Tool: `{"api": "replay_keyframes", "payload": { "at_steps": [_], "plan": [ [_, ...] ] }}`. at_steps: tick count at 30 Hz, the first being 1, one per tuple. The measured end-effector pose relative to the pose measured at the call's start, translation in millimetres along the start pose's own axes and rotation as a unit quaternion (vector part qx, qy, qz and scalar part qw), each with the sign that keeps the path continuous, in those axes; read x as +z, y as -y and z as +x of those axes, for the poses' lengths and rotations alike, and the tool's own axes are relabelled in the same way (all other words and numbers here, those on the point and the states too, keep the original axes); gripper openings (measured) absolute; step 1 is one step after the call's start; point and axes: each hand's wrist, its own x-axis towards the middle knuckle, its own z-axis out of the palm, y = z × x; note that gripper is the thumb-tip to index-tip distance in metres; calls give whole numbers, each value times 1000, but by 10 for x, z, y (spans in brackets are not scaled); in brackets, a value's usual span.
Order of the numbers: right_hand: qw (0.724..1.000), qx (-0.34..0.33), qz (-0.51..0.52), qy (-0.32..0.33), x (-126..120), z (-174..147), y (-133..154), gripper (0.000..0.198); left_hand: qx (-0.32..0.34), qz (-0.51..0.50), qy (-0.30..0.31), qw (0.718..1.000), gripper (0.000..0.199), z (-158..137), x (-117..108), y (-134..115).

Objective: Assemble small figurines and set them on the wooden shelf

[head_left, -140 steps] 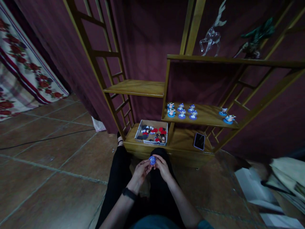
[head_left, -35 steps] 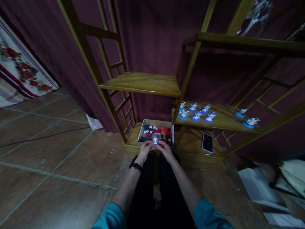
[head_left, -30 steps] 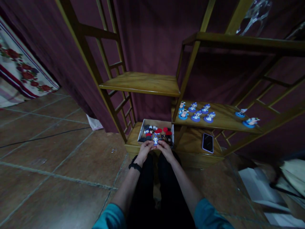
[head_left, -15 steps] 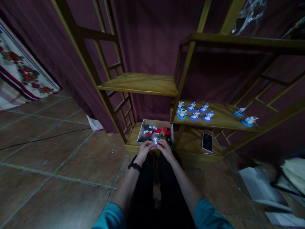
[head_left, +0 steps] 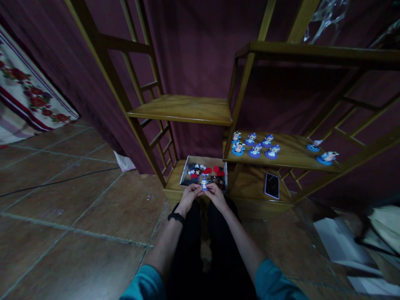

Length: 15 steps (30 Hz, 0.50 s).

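Observation:
Between my fingertips is a small white-and-purple figurine (head_left: 204,183), held upright on a purple base. My left hand (head_left: 191,195) pinches it from the left, and my right hand (head_left: 216,194) grips it from the right. Just beyond them, a shallow white box (head_left: 204,159) holds figurines and loose red and black pieces; the hands hide part of its near edge. On the shelf to the right stand several similar figurines with purple bases (head_left: 273,152) and others with blue bases (head_left: 238,149).
Wooden shelving (head_left: 184,109) rises in front of me against a dark red curtain (head_left: 193,50). A phone (head_left: 272,186) lies on the lowest board at right. A cable (head_left: 62,181) crosses the tiled floor at left. White boxes (head_left: 340,239) sit at far right.
The figurine has turned or shifted slightly between my fingers. Both hands stay in nearly the same place, still holding it.

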Motion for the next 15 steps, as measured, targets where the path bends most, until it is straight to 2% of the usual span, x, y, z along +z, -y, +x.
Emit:
{"api": "replay_keyframes", "payload": {
  "at_steps": [8,15],
  "plan": [
    [1000,4,25,2,-12,14,-22,24,0,3,28,1000,28,-18,1,-19],
    [999,22,49,-2,8,4,26,24,16,-9,30,999,45,-31,31,-37]
  ]
}}
